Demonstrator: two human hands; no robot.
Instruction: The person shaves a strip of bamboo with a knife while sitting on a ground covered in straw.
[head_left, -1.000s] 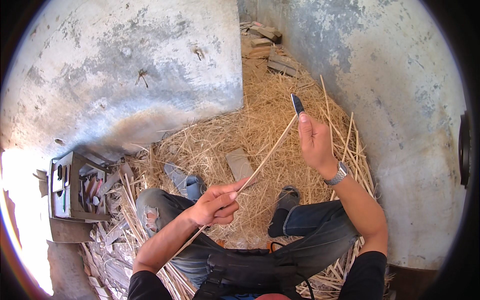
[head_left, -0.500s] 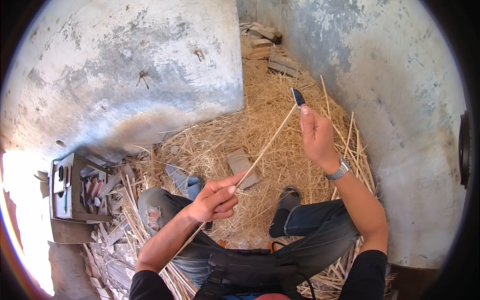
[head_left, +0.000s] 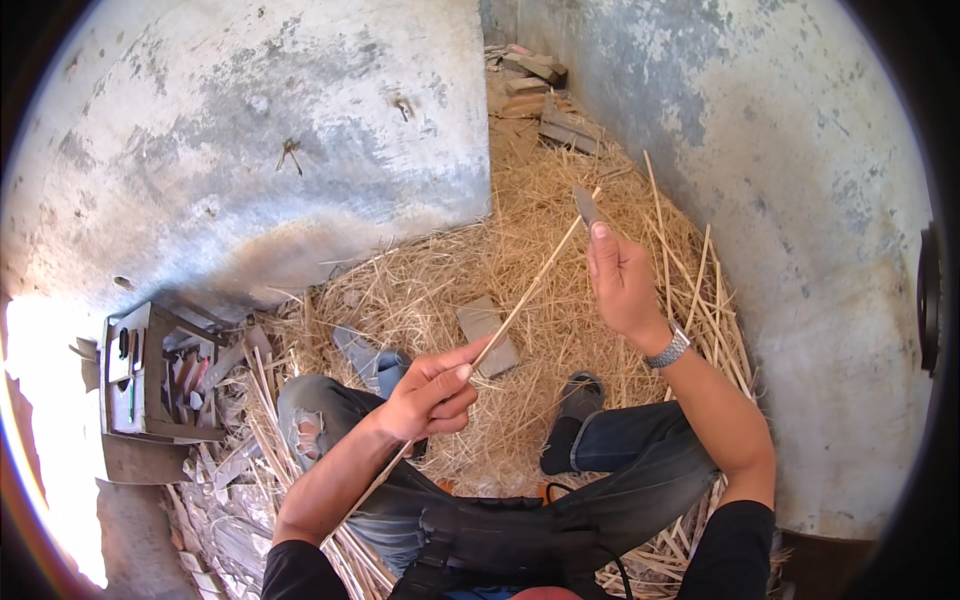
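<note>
A long thin pale strip, looking like split cane or bamboo [head_left: 529, 291], slants up and away to the right from my left hand [head_left: 430, 396]. That hand is closed round it, the index finger stretched along the strip, and the strip's near end passes back under my forearm. In my right hand [head_left: 628, 285], fingers wrapped and thumb on top, is a small knife [head_left: 586, 205]. Its short, broad blade lies against or just beside the far end of the strip; whether they touch I cannot tell. The knife's handle is hidden in my fist.
Straw-like shavings [head_left: 545, 380] cover the floor between my legs. A flat block [head_left: 481, 322] lies on them. Long strips [head_left: 700, 275] lean along the right wall. Bricks [head_left: 570, 130] are piled at the back. A small open cabinet [head_left: 160, 375] stands at left.
My right hand has drawn slightly back and left, and the knife has turned, its blade now across the strip below the tip. My left hand stays almost still.
</note>
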